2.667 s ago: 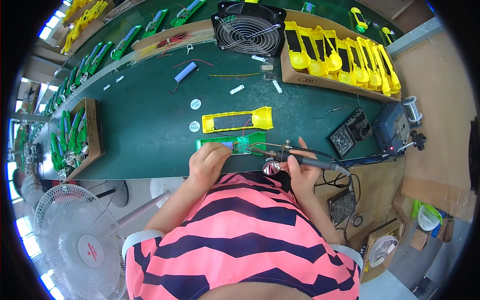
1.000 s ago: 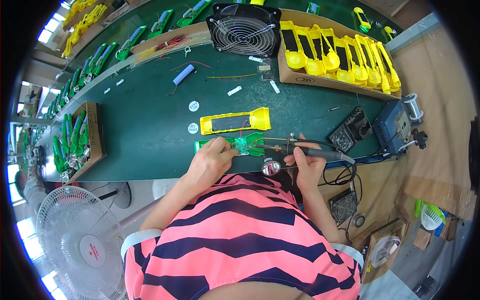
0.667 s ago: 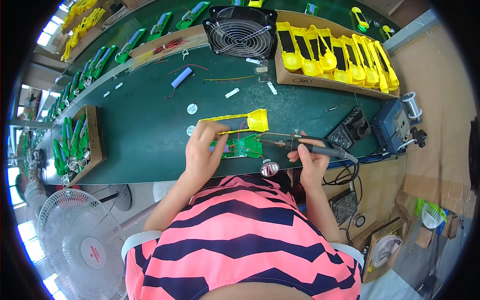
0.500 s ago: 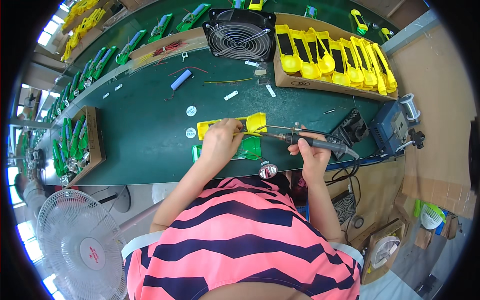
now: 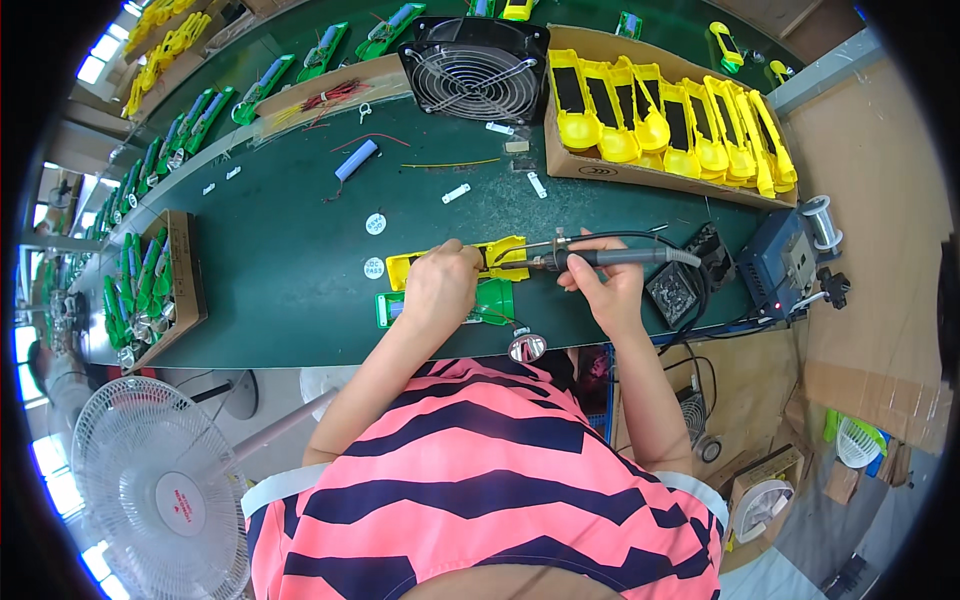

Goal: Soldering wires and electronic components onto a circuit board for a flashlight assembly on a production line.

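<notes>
My right hand (image 5: 612, 290) grips a soldering iron (image 5: 622, 257) with a thin metal feed tube along it. Its tip points left, over the right part of a yellow plastic housing (image 5: 400, 272). At the middle of that housing rests my left hand (image 5: 445, 285), fingers pinched together; what they hold is hidden beneath them. Just nearer to me lies an opened green housing (image 5: 494, 298), partly covered by the left hand. A round silver lamp reflector (image 5: 527, 347) hangs on wires from it, by the bench's front edge.
A carton of yellow housings (image 5: 670, 150) stands at the back right, beside a black fan (image 5: 475, 80). Right of my hand are an iron stand (image 5: 675, 292) and a blue soldering station (image 5: 775, 262). Left sits a box of green housings (image 5: 190, 270). A blue battery cell (image 5: 356, 160) lies farther back.
The soldering iron has moved left and turned more level, its tip now over the yellow housing. My left hand stays at the housing. The whole view has shifted slightly.
</notes>
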Demonstrator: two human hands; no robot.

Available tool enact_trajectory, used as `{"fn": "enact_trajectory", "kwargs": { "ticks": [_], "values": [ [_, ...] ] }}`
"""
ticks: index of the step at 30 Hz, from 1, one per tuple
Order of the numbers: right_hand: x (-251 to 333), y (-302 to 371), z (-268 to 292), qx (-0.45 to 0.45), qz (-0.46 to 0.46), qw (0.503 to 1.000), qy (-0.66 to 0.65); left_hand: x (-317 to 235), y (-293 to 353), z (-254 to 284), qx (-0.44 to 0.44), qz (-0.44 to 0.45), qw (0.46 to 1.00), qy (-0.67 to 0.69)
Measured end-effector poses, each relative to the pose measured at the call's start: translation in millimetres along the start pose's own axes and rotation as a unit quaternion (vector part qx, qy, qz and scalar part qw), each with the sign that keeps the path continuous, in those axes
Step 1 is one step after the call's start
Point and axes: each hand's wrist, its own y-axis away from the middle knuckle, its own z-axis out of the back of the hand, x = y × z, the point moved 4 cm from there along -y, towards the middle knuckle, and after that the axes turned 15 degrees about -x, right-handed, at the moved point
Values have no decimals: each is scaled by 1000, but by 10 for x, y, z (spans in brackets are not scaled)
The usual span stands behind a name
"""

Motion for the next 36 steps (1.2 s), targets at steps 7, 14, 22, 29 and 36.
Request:
{"fn": "enact_trajectory", "kwargs": {
  "ticks": [7,14,22,29,36],
  "values": [
    [-51,-81,-82,20,-18,1000,5,0,-16,2,6,9,1000,2],
    [-103,-85,-102,43,-11,999,19,-21,-41,9,25,7,1000,4],
    [76,-105,-151,41,116,987,101,-14,-54,-10,22,4,1000,-3],
    [235,-86,99,-41,33,999,3,-2,-48,-26,36,17,999,-33],
    [269,290,841,-229,43,972,-40,9,-52,-24,19,15,999,-22]
  ]
}}
